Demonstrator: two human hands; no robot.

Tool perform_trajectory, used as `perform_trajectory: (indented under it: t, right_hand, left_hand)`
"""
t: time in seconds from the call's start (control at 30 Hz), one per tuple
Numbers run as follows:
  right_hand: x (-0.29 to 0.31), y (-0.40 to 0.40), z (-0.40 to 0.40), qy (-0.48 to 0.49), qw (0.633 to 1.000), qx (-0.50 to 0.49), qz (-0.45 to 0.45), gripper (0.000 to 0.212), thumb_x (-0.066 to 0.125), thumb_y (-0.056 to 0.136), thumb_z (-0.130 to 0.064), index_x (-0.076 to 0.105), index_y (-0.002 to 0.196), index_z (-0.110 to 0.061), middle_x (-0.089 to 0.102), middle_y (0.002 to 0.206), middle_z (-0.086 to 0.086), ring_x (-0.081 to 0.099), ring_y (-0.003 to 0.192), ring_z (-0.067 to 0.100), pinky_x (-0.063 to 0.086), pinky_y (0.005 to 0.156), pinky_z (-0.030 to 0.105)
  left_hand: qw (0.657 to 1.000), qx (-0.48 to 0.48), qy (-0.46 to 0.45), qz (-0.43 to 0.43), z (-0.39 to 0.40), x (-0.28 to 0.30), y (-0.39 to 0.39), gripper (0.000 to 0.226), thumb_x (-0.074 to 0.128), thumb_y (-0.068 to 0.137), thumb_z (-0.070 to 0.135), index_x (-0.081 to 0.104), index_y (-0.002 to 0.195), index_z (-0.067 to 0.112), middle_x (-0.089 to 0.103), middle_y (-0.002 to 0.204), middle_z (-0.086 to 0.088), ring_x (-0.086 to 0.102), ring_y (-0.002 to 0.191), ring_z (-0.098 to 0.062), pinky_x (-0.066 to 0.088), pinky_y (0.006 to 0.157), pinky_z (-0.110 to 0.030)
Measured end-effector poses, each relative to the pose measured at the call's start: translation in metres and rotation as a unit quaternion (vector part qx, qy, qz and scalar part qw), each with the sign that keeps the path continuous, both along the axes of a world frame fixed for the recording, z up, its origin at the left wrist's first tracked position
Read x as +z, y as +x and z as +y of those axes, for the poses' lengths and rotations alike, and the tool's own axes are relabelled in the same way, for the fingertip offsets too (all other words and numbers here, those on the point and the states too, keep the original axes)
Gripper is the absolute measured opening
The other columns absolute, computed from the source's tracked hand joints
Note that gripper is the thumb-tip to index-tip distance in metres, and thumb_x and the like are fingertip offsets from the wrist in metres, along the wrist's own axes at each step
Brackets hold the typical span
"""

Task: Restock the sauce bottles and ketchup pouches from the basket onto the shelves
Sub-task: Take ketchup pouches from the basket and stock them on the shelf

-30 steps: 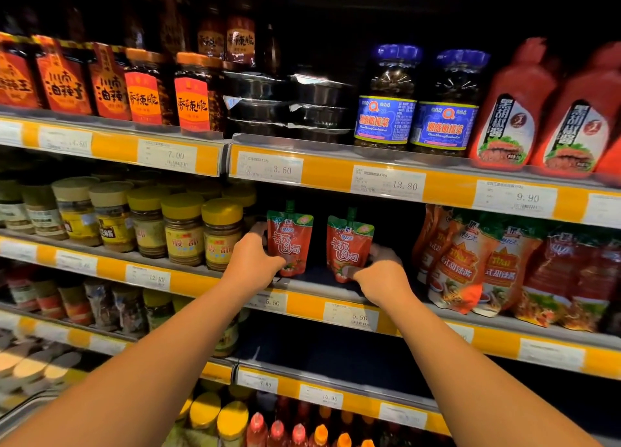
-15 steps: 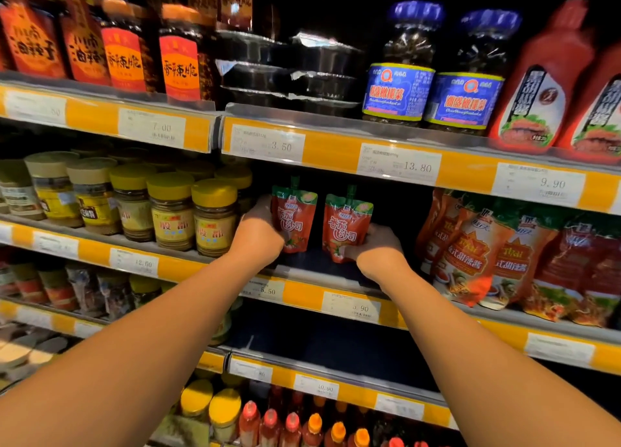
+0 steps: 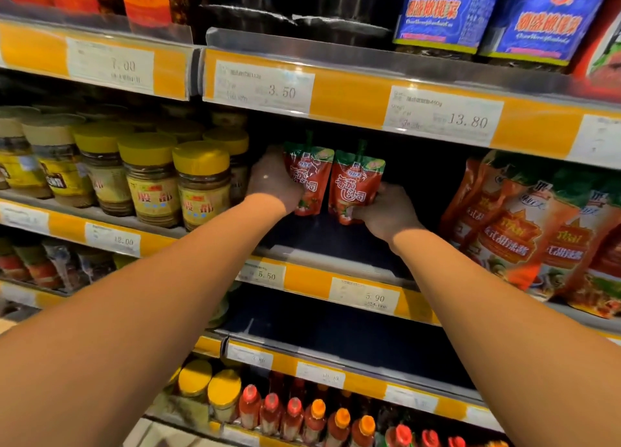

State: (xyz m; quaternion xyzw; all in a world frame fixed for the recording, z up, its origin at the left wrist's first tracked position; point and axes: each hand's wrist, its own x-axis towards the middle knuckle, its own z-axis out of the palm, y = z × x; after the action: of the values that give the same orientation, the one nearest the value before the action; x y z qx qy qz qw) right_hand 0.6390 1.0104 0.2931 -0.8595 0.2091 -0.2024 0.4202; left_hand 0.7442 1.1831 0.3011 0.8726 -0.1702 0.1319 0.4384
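Red ketchup pouches stand upright, side by side and nearly touching, deep on the middle shelf (image 3: 336, 245). The left hand (image 3: 274, 181) grips the left pouch (image 3: 311, 177) from its outer edge; the right hand (image 3: 386, 213) pinches the right pouch (image 3: 356, 186) low at its base. Both long axes run vertical, spouts up. Yellow-lidded jars (image 3: 201, 184) crowd just left; larger sauce pouches (image 3: 510, 231) lean to the right.

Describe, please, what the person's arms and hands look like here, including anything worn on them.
Both forearms are bare up to the frame's edge: no sleeves, gloves, watch or bracelets show. The left hand and right hand show no rings or markings on their visible backs.
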Motion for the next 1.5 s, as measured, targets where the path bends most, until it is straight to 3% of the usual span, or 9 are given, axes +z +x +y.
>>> perform_trajectory:
  t: [0.2,0.4,0.5,0.57,0.6,0.77,0.9,1.1,1.5]
  right_hand:
    - [-0.003,0.021,-0.003,0.002,1.0,-0.005,-0.016,0.048,0.088,0.077,-0.008,0.071,0.12,-0.017,0.074,0.121,0.003,0.069,0.111,0.019,0.053,0.101,0.039]
    - [-0.001,0.04,-0.003,0.011,1.0,-0.004,-0.015,0.041,0.088,0.076,-0.004,0.073,0.113,-0.013,0.074,0.119,0.008,0.069,0.109,0.023,0.055,0.1,0.042]
    - [0.001,0.048,-0.002,0.022,1.0,-0.005,-0.005,0.027,0.084,0.08,-0.004,0.067,0.089,-0.024,0.076,0.107,0.011,0.071,0.087,0.023,0.061,0.08,0.04]
    - [0.001,0.054,0.001,0.044,0.999,-0.005,-0.003,0.032,0.079,0.084,0.0,0.06,0.079,-0.025,0.076,0.096,0.014,0.07,0.069,0.021,0.058,0.06,0.034]
    - [0.001,0.057,0.002,0.058,0.998,-0.006,-0.009,0.033,0.078,0.084,0.003,0.059,0.078,-0.023,0.075,0.093,0.015,0.07,0.067,0.022,0.058,0.057,0.034]
    - [-0.002,0.078,0.012,0.061,0.998,-0.003,-0.014,0.035,0.079,0.079,0.003,0.06,0.072,-0.025,0.075,0.088,0.012,0.076,0.084,0.031,0.063,0.077,0.055]
    - [-0.008,0.096,0.014,0.043,0.999,-0.004,-0.012,0.028,0.081,0.074,-0.006,0.062,0.071,-0.025,0.076,0.089,0.011,0.075,0.085,0.032,0.063,0.078,0.055]
    - [-0.014,0.106,0.01,0.047,0.999,0.001,-0.012,0.034,0.084,0.063,-0.006,0.063,0.072,-0.031,0.077,0.095,0.009,0.075,0.089,0.029,0.064,0.079,0.051]
    - [-0.026,0.112,0.0,0.047,0.998,-0.034,-0.026,0.022,0.08,0.066,-0.018,0.068,0.081,-0.027,0.077,0.088,0.004,0.076,0.084,0.028,0.064,0.077,0.051]
  left_hand:
    - [0.995,-0.044,-0.085,0.04,-0.01,0.003,0.011,0.07,0.085,0.078,0.011,0.05,0.139,0.016,0.066,0.131,-0.008,0.063,0.121,-0.027,0.056,0.099,-0.046]
    - [0.997,-0.041,-0.068,0.007,-0.023,0.003,0.024,0.067,0.085,0.079,0.014,0.056,0.139,0.017,0.066,0.132,-0.006,0.063,0.123,-0.025,0.054,0.102,-0.038]
    - [0.998,-0.032,-0.051,-0.003,-0.025,0.005,0.031,0.061,0.082,0.082,0.015,0.057,0.137,0.017,0.067,0.13,-0.007,0.063,0.122,-0.025,0.053,0.101,-0.036]
    - [0.999,-0.023,-0.045,-0.015,-0.026,0.006,0.036,0.058,0.082,0.083,0.017,0.059,0.136,0.017,0.067,0.13,-0.007,0.063,0.122,-0.025,0.052,0.1,-0.033]
    - [0.999,-0.017,-0.045,-0.02,-0.025,0.007,0.037,0.056,0.082,0.083,0.017,0.059,0.135,0.016,0.067,0.131,-0.008,0.063,0.123,-0.025,0.051,0.1,-0.031]
    - [0.999,0.009,-0.048,-0.01,-0.018,0.011,0.044,0.057,0.081,0.085,0.013,0.057,0.137,0.013,0.065,0.134,-0.01,0.061,0.126,-0.028,0.048,0.096,-0.028]
    - [0.998,0.035,-0.045,-0.003,-0.021,0.011,0.042,0.057,0.078,0.088,0.015,0.054,0.14,0.013,0.062,0.137,-0.011,0.06,0.128,-0.029,0.045,0.091,-0.026]
    - [0.998,0.005,-0.063,-0.006,-0.021,0.011,0.037,0.08,0.086,0.08,0.027,0.043,0.146,0.011,0.061,0.139,-0.01,0.058,0.129,-0.028,0.046,0.095,-0.03]
    - [0.998,0.034,-0.054,-0.021,-0.023,0.004,0.04,0.074,0.08,0.086,0.03,0.041,0.146,0.01,0.063,0.136,-0.011,0.062,0.123,-0.029,0.043,0.083,-0.027]
